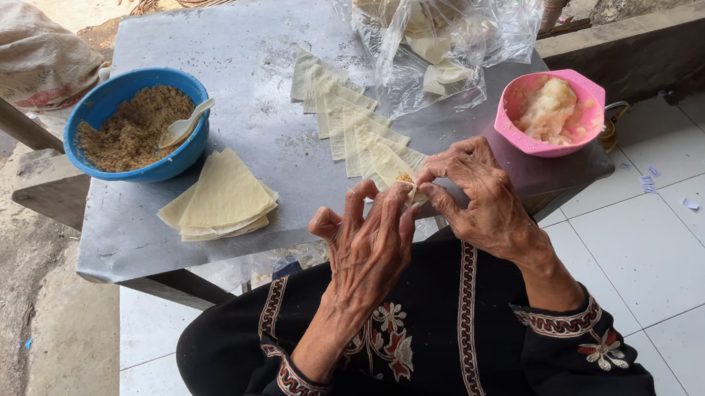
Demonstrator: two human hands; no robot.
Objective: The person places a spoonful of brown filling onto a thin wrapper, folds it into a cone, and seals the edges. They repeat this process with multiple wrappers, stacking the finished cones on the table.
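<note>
Pinching a thin wrapper (406, 186) with filling at the table (200, 230) edge, both hands meet fingertip to fingertip: left hand (370, 244) and right hand (477, 195) closed narrowly on it. The sheet looks light, soft and easily torn, best held by its edges. Wrists arch above the lap; a blue bowl (137, 124), pink bowl (549, 114) and stacked wrappers (219, 198) lie nearby.

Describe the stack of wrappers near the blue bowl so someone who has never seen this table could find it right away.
Start at the grey table and find the blue bowl of brown crumbly filling at its left side. Just below the bowl, toward the person, lies the stack of wrappers: pale yellow triangular sheets piled loosely together. Unlike the row of wrappers fanned out at mid-table, these sit in one heap.
</note>
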